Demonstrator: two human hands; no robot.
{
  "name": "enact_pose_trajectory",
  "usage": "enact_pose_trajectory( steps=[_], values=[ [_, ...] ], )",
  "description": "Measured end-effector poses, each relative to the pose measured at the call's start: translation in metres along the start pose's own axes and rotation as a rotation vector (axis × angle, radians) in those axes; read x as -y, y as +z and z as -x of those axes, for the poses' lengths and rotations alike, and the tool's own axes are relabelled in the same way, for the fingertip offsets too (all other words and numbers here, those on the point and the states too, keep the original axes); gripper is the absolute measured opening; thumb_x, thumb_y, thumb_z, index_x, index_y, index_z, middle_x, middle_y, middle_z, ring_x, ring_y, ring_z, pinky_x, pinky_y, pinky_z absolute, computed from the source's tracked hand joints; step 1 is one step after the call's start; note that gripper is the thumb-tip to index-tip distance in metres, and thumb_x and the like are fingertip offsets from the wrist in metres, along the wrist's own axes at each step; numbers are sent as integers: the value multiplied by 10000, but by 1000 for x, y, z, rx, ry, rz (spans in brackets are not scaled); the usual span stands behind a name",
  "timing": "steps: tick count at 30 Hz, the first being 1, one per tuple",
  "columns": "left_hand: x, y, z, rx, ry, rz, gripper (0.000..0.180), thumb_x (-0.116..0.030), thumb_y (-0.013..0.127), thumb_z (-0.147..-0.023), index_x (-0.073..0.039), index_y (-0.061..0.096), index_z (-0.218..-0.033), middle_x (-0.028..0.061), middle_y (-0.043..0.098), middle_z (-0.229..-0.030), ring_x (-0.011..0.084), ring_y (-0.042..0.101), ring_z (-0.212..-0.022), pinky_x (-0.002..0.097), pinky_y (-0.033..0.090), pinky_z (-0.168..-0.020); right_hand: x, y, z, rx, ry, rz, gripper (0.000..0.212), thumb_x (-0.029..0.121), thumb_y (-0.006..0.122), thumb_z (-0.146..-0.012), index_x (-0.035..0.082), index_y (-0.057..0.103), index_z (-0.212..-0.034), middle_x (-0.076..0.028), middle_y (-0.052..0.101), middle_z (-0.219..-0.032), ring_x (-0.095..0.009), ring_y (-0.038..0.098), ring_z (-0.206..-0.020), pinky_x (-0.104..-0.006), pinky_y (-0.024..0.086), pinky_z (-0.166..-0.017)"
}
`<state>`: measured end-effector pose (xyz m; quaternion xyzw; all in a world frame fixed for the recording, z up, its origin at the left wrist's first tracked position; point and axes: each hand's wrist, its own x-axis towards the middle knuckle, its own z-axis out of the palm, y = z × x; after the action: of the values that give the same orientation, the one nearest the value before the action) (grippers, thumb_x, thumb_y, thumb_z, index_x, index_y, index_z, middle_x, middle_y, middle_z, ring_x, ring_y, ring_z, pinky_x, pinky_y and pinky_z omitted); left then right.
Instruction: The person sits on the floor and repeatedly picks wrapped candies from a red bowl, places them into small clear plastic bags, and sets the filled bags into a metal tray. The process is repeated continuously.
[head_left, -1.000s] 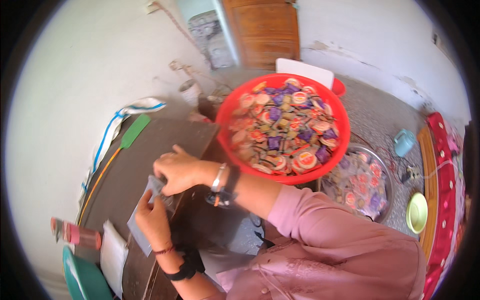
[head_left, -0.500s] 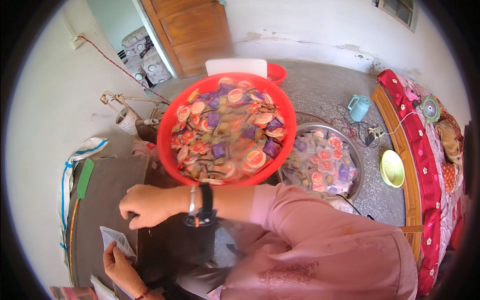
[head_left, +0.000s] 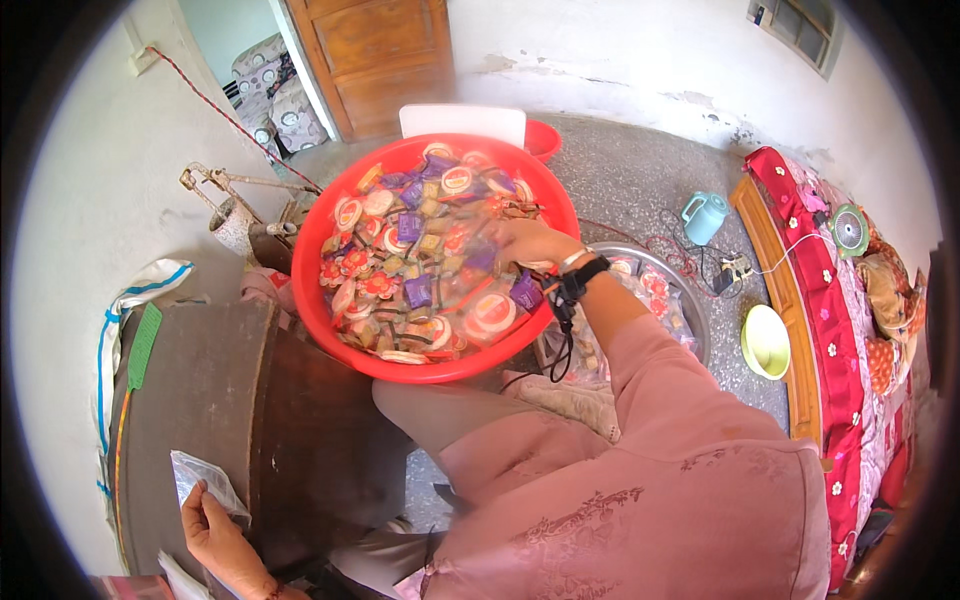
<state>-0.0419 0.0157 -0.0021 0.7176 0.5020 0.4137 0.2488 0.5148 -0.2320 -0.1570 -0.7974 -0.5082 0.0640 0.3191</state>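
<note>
In my left hand (head_left: 215,535) a small clear plastic bag (head_left: 212,482) is pinched between thumb and fingers, over the dark brown table's top. My right hand (head_left: 535,243), with a dark band at the wrist, reaches into the right side of a large red tub (head_left: 318,345). Small packets fill the tub, among them purple packets (head_left: 418,291), red flower-shaped pieces (head_left: 377,285) and round red-and-white pieces (head_left: 490,313). The right fingertips are among the packets, partly hidden and blurred, so whether they grip one cannot be seen.
Right of the tub, beneath my right arm, a steel basin (head_left: 704,330) holds filled clear bags. A green fly swatter (head_left: 143,345) lies on the dark table (head_left: 200,370). Farther right are a blue jug (head_left: 705,217), cables, a yellow-green bowl (head_left: 766,342) and a bed (head_left: 808,330).
My right hand has moved from above the dark table, near the plastic bag, across to the right and into the red tub. My left hand still holds the plastic bag.
</note>
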Motion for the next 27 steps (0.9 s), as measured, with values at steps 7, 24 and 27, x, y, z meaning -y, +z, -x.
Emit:
enact_pose_trajectory(
  steps=[7,24,27],
  values=[
    [4,6,-7,8,66,-24,256,-132,600,-1030,12,714,-1208,-52,632,-910,21,395,-668,207,297,-563,-2,3,29,380,325,-38,489,318,811,-777,25,739,-1162,-155,741,-1082,-252,706,-1009,-350,546,-848],
    [-37,21,18,-130,103,45,140,-66,663,-966,17,752,-1033,-15,614,-673,46,497,-621,244,409,-559,41,54,26,502,253,448,1039,372,913,-593,91,457,-1484,-157,436,-1577,-533,320,-1450,-755,243,-1134],
    [-36,19,20,-131,68,83,139,-57,671,-956,19,756,-1036,-6,622,-670,49,516,-627,246,430,-570,48,53,16,572,275,516,1020,373,927,-604,103,471,-1476,-183,495,-1526,-525,329,-1453,-722,285,-1133]
  ],
)
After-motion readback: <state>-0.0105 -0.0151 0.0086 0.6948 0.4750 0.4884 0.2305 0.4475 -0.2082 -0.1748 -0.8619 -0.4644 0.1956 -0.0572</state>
